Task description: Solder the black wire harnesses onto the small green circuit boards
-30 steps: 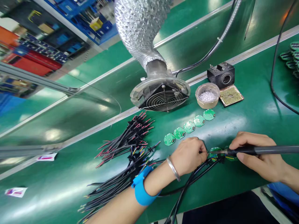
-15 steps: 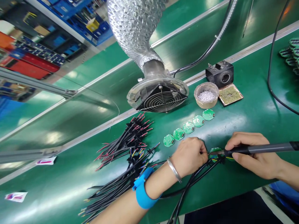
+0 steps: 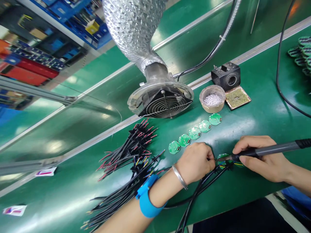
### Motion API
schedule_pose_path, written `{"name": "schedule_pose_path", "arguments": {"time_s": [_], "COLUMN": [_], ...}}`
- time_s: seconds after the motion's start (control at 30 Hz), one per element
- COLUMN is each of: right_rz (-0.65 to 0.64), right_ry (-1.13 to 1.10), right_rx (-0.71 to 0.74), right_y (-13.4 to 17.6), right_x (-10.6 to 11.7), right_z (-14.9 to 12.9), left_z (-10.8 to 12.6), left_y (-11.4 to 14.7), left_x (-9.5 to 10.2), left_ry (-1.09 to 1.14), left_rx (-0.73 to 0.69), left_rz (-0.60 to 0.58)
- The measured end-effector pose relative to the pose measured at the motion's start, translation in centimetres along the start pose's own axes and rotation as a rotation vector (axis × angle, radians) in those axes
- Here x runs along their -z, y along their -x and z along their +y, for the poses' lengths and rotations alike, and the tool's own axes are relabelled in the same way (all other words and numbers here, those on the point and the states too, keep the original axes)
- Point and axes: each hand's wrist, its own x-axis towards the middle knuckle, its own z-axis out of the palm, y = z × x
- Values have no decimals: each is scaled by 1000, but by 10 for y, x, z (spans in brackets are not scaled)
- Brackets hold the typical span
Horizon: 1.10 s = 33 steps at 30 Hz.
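My right hand is closed around a soldering iron, its tip pointing left over a green circuit board. My left hand is pinched beside that tip, on what looks like a thin wire mostly hidden by the fingers. Yellow and blue leads from black cables lie at the board. Part of a second board shows beneath my right fingers. A blue strap and a metal bangle circle my left forearm and wrist.
Several round boards lie in a slanting row. Left are bundles of black cables. Behind stand a fume extractor, a bowl of solder bits, an iron holder and a sponge tray. More boards are stacked far right.
The view has shifted slightly. The soldering iron's handle is tilted a little higher at its rear end; its tip stays at the board beside my left fingers.
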Motion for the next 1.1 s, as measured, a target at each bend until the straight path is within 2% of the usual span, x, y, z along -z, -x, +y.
{"name": "schedule_pose_path", "arguments": {"time_s": [0.53,0.9,1.1], "right_rz": [14,6,103], "right_ry": [-5,-13,-64], "right_rx": [6,102,113], "right_y": [-1,0,5], "right_x": [-1,-2,5], "right_z": [-1,-7,-6], "left_z": [3,2,3], "left_y": [-2,1,1], "left_x": [-1,-2,-1], "left_ry": [-86,-81,-74], "left_rx": [17,23,30], "left_rz": [2,17,15]}}
